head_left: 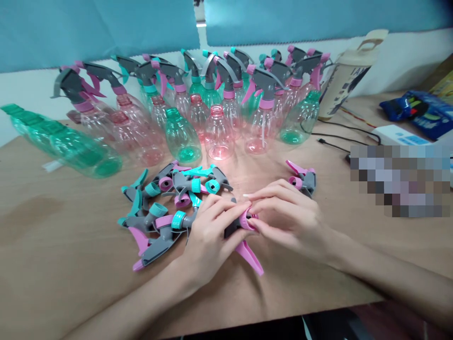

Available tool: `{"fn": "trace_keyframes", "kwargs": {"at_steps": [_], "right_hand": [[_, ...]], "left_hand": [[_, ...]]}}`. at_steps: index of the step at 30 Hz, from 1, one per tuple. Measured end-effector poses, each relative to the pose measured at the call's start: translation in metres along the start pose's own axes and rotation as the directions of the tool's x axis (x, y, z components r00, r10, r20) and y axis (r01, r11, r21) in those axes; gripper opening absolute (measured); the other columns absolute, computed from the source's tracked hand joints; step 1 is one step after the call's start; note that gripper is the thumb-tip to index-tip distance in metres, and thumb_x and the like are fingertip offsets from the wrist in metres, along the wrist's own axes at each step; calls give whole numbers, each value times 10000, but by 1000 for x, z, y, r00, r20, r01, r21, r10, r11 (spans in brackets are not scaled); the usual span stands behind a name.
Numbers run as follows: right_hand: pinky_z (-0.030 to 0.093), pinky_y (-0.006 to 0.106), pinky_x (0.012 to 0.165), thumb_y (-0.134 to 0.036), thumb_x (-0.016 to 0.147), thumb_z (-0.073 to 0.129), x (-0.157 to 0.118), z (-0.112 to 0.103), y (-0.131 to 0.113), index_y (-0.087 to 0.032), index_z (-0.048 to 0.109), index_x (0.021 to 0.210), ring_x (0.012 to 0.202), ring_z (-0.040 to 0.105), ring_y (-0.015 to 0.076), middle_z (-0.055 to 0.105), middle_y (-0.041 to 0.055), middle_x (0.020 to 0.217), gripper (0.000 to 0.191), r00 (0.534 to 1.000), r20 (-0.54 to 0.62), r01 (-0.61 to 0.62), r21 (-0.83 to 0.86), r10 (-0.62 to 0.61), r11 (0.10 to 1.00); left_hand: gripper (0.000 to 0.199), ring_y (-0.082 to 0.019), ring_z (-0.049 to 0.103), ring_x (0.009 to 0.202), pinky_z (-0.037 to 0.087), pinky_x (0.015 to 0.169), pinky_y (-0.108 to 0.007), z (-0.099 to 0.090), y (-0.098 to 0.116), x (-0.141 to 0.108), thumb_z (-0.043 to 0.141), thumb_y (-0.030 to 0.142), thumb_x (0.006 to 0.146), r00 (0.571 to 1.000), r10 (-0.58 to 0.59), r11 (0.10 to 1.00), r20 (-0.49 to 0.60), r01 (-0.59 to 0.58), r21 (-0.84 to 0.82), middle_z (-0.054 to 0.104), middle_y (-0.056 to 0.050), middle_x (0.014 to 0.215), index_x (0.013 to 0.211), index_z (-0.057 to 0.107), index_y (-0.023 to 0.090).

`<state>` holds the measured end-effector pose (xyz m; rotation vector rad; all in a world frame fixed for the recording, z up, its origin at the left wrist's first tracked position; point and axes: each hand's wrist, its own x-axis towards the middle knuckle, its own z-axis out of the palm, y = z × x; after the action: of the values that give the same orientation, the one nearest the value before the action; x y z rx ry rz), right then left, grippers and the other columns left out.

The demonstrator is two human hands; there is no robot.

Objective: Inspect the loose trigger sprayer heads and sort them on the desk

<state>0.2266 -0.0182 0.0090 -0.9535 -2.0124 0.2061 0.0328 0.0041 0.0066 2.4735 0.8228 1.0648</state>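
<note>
My left hand is closed around a grey and pink spray head, its pink trigger pointing down toward the table's front edge. At the spray head's pink collar, the fingertips of my right hand are pinched together, touching the collar's opening; any small part between them is hard to make out. Beside my left hand lies a pile of loose spray heads, some with turquoise collars and some with pink. Another pink and grey spray head rests just behind my right hand.
Behind the pile stand several pink and green bottles, many with spray heads fitted. Green bottles lean at the left. A tumbler, black cable and blue packet are at the right, on the wooden table.
</note>
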Motion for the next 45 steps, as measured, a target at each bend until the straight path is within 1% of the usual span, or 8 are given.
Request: {"fn": "trace_keyframes", "kwargs": {"at_steps": [7,14,17,21,27,32,39,45], "right_hand": [[486,378,865,-176,830,603,16,-24,2,-214,655,927,1069,542,203,608,84,1146,116,966,255,40,38,-49,998],[485,368,850,-226,858,569,32,-32,-14,-183,667,906,1063,550,219,629,85,1146,117,904,421,154,-156,-75,976],[492,383,813,-225,863,553,35,-30,-18,-163,663,932,1041,556,233,647,83,1132,144,909,397,226,-221,-124,949],[501,356,776,-169,833,561,31,-20,-18,-159,671,840,953,594,214,687,66,1023,111,943,310,199,-226,-124,953],[511,261,770,-169,800,603,15,-9,-24,-171,649,878,902,623,145,682,34,991,91,984,144,-106,-33,109,994],[519,242,768,-203,853,577,14,-23,-29,-198,664,827,898,634,132,685,3,908,91,950,216,-250,101,224,963],[507,263,810,-130,829,574,17,-37,-29,-158,673,893,966,611,157,654,80,1033,121,971,238,-6,-40,15,999],[512,266,747,-139,851,542,20,-34,-36,-141,659,861,947,604,170,663,90,997,117,961,263,128,-149,-85,981]], "left_hand": [[316,-194,519,869,449,792,-362,-7,-1,3,681,158,786,998,-41,999,53,42,-25,659,-44,923,1097,629,164],[278,-216,525,909,417,833,-394,-8,2,1,721,140,742,988,-106,992,113,112,-55,662,-29,925,1006,658,197],[251,-216,524,920,429,833,-391,-8,1,0,697,170,771,980,-158,982,124,170,-89,653,-37,950,1016,654,205],[237,-216,517,932,439,838,-388,-9,0,-1,685,192,787,971,-202,967,130,219,-132,653,-40,972,1020,649,210],[253,-208,523,893,447,807,-373,-8,8,0,672,169,795,979,-183,971,85,194,-140,658,-40,940,1045,645,201],[245,-192,525,857,447,801,-354,-7,12,1,700,199,778,992,-116,986,47,120,-118,676,-34,914,1018,657,184],[312,-200,513,885,452,794,-358,-7,12,-1,716,194,762,997,-80,987,3,80,-139,680,-37,959,1065,642,189],[264,-205,526,878,457,795,-366,-9,17,0,727,186,747,990,-139,972,24,142,-186,657,-38,929,999,651,192]]}}
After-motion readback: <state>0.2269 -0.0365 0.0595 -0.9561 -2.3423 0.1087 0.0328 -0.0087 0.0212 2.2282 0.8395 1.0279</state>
